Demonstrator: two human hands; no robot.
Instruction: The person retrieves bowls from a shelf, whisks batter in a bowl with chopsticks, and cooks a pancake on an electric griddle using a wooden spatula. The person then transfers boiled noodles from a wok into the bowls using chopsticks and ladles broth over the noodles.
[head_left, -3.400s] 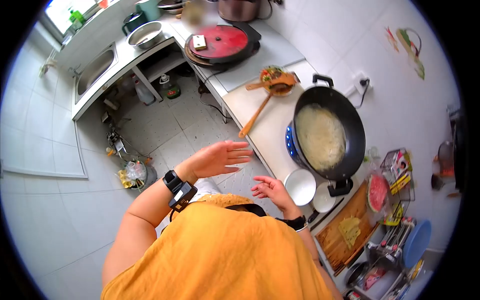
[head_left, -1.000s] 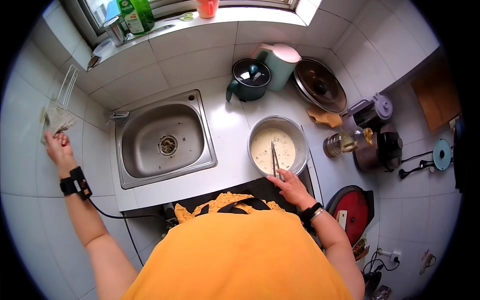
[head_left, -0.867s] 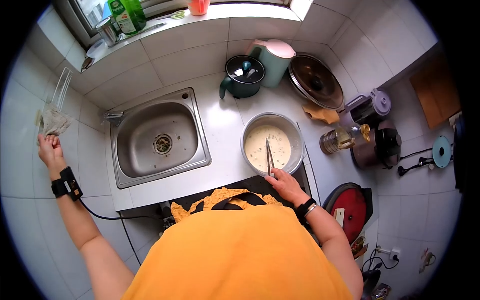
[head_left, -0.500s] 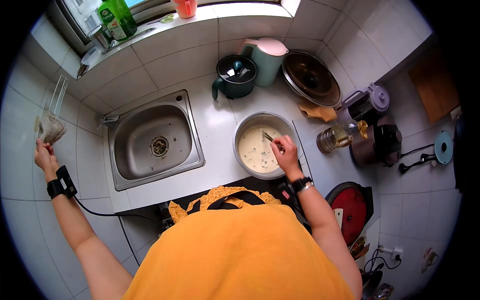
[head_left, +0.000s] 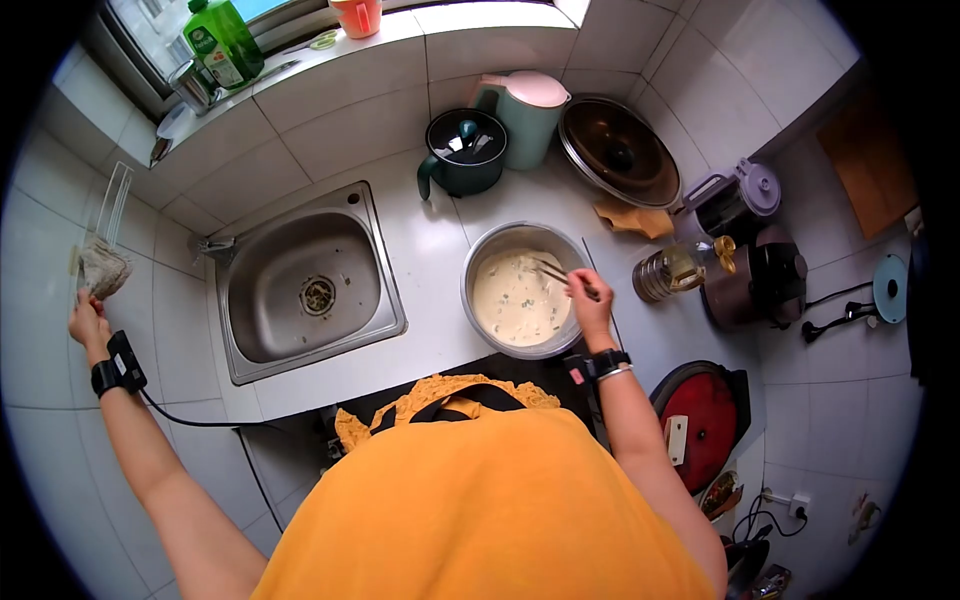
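My right hand (head_left: pixel 591 303) is closed around a pair of chopsticks (head_left: pixel 551 271), whose tips reach into a pale, creamy batter (head_left: pixel 515 300) with green bits. This batter fills part of a round metal bowl (head_left: pixel 468 318) on the white counter. Far to the left, my left hand (head_left: pixel 89 322) is raised against the tiled wall, its fingers closed at the lower end of a greyish rag (head_left: pixel 104 268). The rag hangs beneath a white wire rack (head_left: pixel 117 198). Both wrists wear black straps.
A steel sink (head_left: pixel 372 265) is set left of the bowl. Behind stand a dark green pot (head_left: pixel 468 170), a kettle (head_left: pixel 530 125) and a brown lid (head_left: pixel 620 150). An oil bottle (head_left: pixel 655 277) stands at right, near a dark appliance (head_left: pixel 752 285). A cable trails from my left wrist.
My right hand has shifted slightly right with the chopsticks, which now show more plainly as two sticks in the batter. My left hand stays at the rag. The view has shifted a little.
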